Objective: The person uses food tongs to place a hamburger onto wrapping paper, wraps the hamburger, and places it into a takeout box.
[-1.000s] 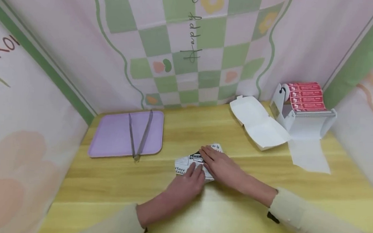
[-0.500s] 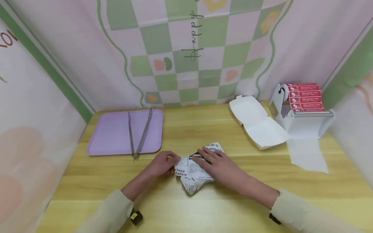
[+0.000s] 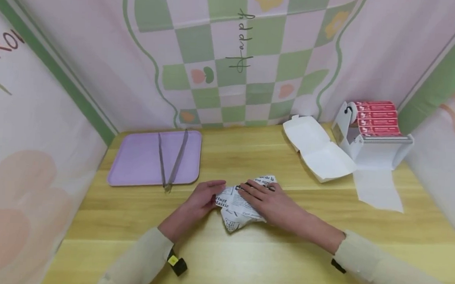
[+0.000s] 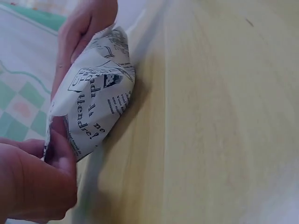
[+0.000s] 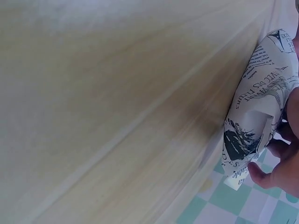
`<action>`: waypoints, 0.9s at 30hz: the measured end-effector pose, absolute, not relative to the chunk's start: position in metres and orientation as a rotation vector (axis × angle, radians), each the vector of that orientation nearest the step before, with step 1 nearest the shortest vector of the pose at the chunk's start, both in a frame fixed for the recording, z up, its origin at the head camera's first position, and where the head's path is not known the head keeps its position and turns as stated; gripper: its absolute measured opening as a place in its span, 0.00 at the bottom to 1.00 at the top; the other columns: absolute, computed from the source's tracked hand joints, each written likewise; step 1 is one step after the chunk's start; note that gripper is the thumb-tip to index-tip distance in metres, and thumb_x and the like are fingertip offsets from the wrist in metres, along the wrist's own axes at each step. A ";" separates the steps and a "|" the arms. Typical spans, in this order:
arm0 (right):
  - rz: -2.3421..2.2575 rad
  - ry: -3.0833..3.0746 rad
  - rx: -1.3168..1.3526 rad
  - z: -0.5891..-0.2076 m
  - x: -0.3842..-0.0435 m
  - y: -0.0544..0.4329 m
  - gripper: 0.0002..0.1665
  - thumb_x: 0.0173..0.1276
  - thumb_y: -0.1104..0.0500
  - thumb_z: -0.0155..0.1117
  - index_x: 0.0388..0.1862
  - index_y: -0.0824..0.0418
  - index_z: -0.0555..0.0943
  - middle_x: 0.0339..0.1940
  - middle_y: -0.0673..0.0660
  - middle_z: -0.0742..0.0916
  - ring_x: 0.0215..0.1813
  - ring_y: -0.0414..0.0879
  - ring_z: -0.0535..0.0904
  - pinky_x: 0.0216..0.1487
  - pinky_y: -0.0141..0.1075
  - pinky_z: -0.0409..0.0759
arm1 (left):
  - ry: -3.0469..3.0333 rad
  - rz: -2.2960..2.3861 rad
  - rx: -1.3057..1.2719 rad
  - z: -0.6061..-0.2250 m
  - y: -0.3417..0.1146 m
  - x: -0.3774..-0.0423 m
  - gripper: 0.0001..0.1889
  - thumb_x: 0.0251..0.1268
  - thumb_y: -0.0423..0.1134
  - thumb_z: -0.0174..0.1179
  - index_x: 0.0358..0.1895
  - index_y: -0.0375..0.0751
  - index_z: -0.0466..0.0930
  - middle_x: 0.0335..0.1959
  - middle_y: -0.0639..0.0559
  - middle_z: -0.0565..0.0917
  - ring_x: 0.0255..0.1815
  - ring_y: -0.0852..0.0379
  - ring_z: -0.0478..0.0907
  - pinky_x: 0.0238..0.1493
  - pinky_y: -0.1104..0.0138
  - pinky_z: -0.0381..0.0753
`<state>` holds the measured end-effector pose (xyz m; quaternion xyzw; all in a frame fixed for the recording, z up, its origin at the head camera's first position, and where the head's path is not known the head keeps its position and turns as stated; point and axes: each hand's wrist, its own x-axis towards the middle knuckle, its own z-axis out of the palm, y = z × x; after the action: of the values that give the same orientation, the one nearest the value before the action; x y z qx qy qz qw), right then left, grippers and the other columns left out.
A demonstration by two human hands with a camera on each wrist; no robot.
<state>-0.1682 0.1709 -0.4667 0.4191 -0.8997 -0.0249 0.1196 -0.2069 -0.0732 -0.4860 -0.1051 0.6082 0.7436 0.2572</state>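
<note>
A small bundle wrapped in newsprint-patterned paper (image 3: pixel 239 205) lies on the wooden table, its contents hidden. My left hand (image 3: pixel 199 200) is at the bundle's left end, holding the paper flap between thumb and fingers. The left wrist view shows those fingers partly tucked into the open fold of the wrapping paper (image 4: pixel 91 105). Across the top of the bundle rests my right hand (image 3: pixel 276 203), fingers fairly straight over the paper. Below the right hand, the thumb (image 5: pixel 261 177) shows beside the bundle's edge in the right wrist view.
A purple tray (image 3: pixel 136 160) with metal tongs (image 3: pixel 176 162) on it stands at the back left. At the back right are an open white paper box (image 3: pixel 320 152) and a label dispenser (image 3: pixel 380 142) with a red roll. A pale strip hangs from the dispenser onto the table.
My left hand has moved from the bundle's front middle to its left end, where it has taken the flap. The right hand stays on top. The bundle's lower point has come into view.
</note>
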 end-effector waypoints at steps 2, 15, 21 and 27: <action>-0.077 -2.613 1.227 -0.467 -0.168 0.170 0.34 0.70 0.56 0.62 0.75 0.53 0.68 0.75 0.52 0.74 0.75 0.50 0.69 0.50 0.49 0.78 | 1.630 2.059 -0.313 -0.488 -0.074 -0.206 0.23 0.73 0.31 0.53 0.69 0.30 0.68 0.52 0.40 0.82 0.38 0.60 0.81 0.37 0.75 0.82; -0.076 -2.579 1.273 -0.469 -0.171 0.173 0.34 0.70 0.56 0.62 0.75 0.53 0.68 0.74 0.52 0.74 0.75 0.50 0.70 0.49 0.48 0.78 | 1.723 1.826 0.172 -0.500 -0.099 -0.214 0.28 0.62 0.19 0.45 0.68 0.27 0.68 0.57 0.32 0.81 0.45 0.60 0.84 0.49 0.70 0.86; -0.073 -2.584 1.279 -0.469 -0.170 0.175 0.34 0.70 0.56 0.62 0.75 0.52 0.69 0.75 0.52 0.74 0.75 0.49 0.69 0.49 0.45 0.76 | 2.709 0.762 0.981 -0.493 -0.103 -0.216 0.24 0.58 0.32 0.61 0.60 0.44 0.79 0.36 0.53 0.86 0.27 0.65 0.76 0.29 0.72 0.79; -0.091 -2.595 1.282 -0.468 -0.170 0.175 0.35 0.70 0.56 0.63 0.75 0.52 0.68 0.75 0.51 0.74 0.76 0.48 0.69 0.51 0.45 0.77 | 3.009 -0.233 1.497 -0.481 -0.090 -0.214 0.17 0.65 0.48 0.60 0.52 0.44 0.77 0.35 0.53 0.86 0.27 0.59 0.80 0.21 0.69 0.76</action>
<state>-0.1703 0.1749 -0.4681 0.4395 -0.8893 -0.0313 0.1227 -0.2144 -0.0897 -0.4813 0.4415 0.8874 -0.0687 -0.1134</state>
